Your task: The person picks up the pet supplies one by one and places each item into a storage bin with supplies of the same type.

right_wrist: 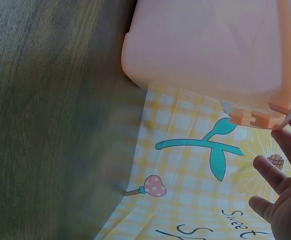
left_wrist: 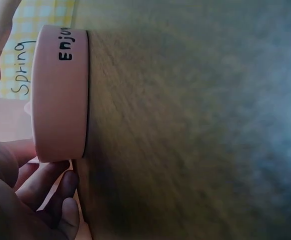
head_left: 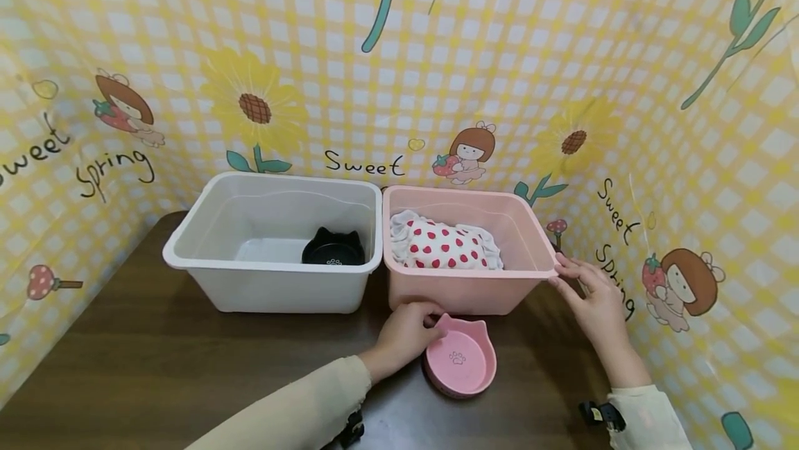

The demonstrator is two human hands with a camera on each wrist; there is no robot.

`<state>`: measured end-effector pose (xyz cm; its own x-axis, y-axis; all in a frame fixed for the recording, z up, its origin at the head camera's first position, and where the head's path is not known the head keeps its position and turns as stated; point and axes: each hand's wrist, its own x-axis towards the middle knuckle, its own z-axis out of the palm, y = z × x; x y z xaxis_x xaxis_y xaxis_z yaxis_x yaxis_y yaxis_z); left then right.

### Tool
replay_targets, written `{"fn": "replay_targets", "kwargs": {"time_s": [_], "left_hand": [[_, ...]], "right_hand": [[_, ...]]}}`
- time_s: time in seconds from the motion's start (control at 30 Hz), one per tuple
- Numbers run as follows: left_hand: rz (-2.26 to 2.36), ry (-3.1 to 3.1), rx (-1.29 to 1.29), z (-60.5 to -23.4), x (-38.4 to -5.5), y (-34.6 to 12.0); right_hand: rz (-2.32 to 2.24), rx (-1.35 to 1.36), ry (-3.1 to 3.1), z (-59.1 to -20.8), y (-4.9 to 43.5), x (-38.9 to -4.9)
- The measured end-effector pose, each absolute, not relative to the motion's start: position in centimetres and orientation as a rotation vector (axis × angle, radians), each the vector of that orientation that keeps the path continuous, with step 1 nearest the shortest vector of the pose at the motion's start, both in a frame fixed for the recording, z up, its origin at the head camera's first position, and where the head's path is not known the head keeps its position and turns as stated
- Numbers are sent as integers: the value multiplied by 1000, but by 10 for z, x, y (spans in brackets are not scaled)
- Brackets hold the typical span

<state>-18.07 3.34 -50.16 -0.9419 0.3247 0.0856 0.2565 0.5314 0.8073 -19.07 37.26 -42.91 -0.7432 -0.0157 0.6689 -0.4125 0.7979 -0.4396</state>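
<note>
My left hand (head_left: 402,333) pinches the eared rim of a pink cat-shaped pet bowl (head_left: 458,360), which sits on the table in front of the pink bin (head_left: 462,292). A paw print marks the bowl's inside, and in the left wrist view black lettering runs along its side. At the bin's near right corner, my right hand (head_left: 593,297) holds the rim between thumb and fingers; its other fingers (right_wrist: 270,172) spread apart in the right wrist view. Inside the pink bin lies a white cloth item (head_left: 446,242) with red prints and ruffled ends.
A white bin (head_left: 281,290) stands beside the pink one on the left, with a black cat-eared bowl (head_left: 333,249) in its right end. Yellow checked cloth (head_left: 399,103) walls the back and sides of the dark wooden table (head_left: 150,360).
</note>
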Motion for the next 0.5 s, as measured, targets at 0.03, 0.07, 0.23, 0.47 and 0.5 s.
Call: {"fn": "replay_targets", "kwargs": {"time_s": [0.03,0.07,0.23,0.47,0.5], "left_hand": [[1382,2706,503,-501,-181,34],[1366,2730,503,-501,-181,34],[1292,2810,499,-498,-178,34],[1280,2822,491,-487,-172,29],[1279,2827,510,-484,-171,28]], "right_hand": [[764,315,-2310,-430,372,-190],[760,318,-2308,-430,372,-190],[754,340,-2297,-432,370,-189],[736,350,-2282,-430,370,-189],[732,345,-2280,-429,370,-189]]}}
